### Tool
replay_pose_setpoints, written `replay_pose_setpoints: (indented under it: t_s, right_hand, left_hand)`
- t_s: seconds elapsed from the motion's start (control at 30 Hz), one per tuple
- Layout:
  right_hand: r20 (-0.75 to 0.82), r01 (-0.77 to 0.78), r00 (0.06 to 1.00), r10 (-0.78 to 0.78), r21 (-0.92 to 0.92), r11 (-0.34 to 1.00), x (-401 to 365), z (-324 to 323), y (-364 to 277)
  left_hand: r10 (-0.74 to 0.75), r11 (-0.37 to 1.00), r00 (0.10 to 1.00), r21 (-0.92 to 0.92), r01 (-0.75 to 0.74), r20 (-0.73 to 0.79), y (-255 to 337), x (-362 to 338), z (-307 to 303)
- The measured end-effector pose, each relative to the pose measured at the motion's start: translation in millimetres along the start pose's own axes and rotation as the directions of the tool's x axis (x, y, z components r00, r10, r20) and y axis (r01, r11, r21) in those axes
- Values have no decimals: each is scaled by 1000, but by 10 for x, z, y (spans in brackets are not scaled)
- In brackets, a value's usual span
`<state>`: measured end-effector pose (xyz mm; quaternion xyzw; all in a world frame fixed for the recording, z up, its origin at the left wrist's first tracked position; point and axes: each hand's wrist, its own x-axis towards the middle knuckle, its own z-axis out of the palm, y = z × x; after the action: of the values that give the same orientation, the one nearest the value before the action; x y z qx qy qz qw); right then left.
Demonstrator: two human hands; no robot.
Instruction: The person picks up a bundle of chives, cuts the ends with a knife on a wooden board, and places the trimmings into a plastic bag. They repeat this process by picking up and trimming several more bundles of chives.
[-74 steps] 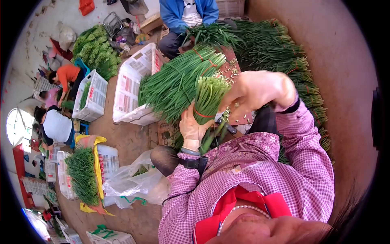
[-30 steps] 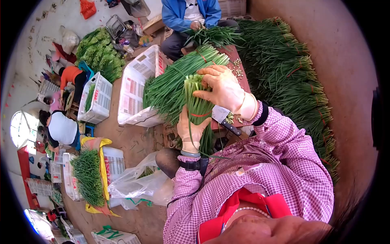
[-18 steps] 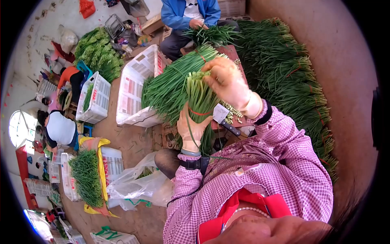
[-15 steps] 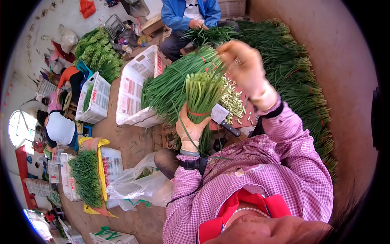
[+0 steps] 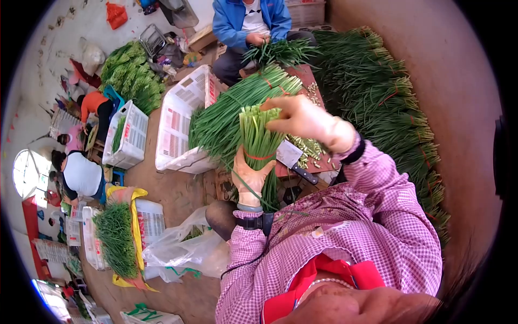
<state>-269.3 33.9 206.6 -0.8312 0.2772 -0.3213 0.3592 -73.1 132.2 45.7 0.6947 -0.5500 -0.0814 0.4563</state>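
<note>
My left hand [image 5: 249,175], in a pale glove, grips an upright bunch of green chives [image 5: 258,129] around its red band. Beside the bunch's cut top, my right hand [image 5: 302,119], also gloved, has its thumb and forefinger apart at the stem ends; whether it touches them is hard to tell. To the right of the bunch, a cleaver [image 5: 305,173] with a black handle lies on the reddish board [image 5: 330,166]. Chopped stem ends [image 5: 308,147] are scattered there. Behind my hands, banded chive bunches [image 5: 221,119] lie across the crate's edge.
A white plastic crate [image 5: 175,127] stands to the left. Chive bunches [image 5: 402,102] are piled along the right wall. Across from me sits a person in a blue jacket [image 5: 229,24] holding greens. A clear plastic bag [image 5: 189,251] lies at lower left. Other people work farther left.
My right hand has come down and left, from above the board to the top of the bunch. The bunch in my left hand has shifted slightly left and lower.
</note>
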Motion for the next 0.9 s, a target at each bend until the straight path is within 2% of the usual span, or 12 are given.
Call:
replay_pose_setpoints:
  t_s: [0.07,0.3,0.4,0.47,0.53,0.57,0.6,0.67,0.73,0.8,0.87,0.9]
  right_hand:
    - [-89,99,988,-125,-249,963,51,181,87]
    - [-116,195,959,-260,-397,897,56,259,88]
    - [-150,275,934,-325,-283,919,43,221,109]
    - [-373,256,894,-250,-34,966,99,29,74]
    - [-570,236,815,-98,173,956,116,-337,-67]
    - [-656,235,755,-6,262,936,73,-525,-204]
    - [-722,244,685,94,349,905,30,-682,-284]
    - [-767,429,639,-52,300,852,-12,-886,-164]
    - [-700,463,712,-61,402,790,-104,-798,-72]
    - [-535,289,844,23,492,821,-230,-452,-13]
    - [-140,61,990,2,446,893,-342,-17,270]
    - [226,74,964,-142,286,955,-314,148,408]
  left_hand:
    - [-5,1000,1000,-16,5,12,44,-12,-2]
    - [16,999,999,30,-15,-30,115,-52,-49]
    - [9,999,1000,36,-9,-15,93,-43,-37]
    - [1,999,1000,32,0,-10,2,-34,-17]
    - [-44,997,999,-60,43,-9,-127,-24,-37]
    - [-62,984,998,-166,59,-17,-72,0,-126]
    - [-116,911,993,-401,99,-19,-108,9,-158]
    - [-208,793,974,-599,113,-93,-472,79,-179]
    - [-274,749,951,-652,116,-145,-455,150,-408]
    - [-363,308,932,-942,135,15,-490,244,-640]
    - [-440,294,898,-947,127,-16,-452,248,-834]
    - [-398,270,917,-959,85,-30,-446,298,-919]
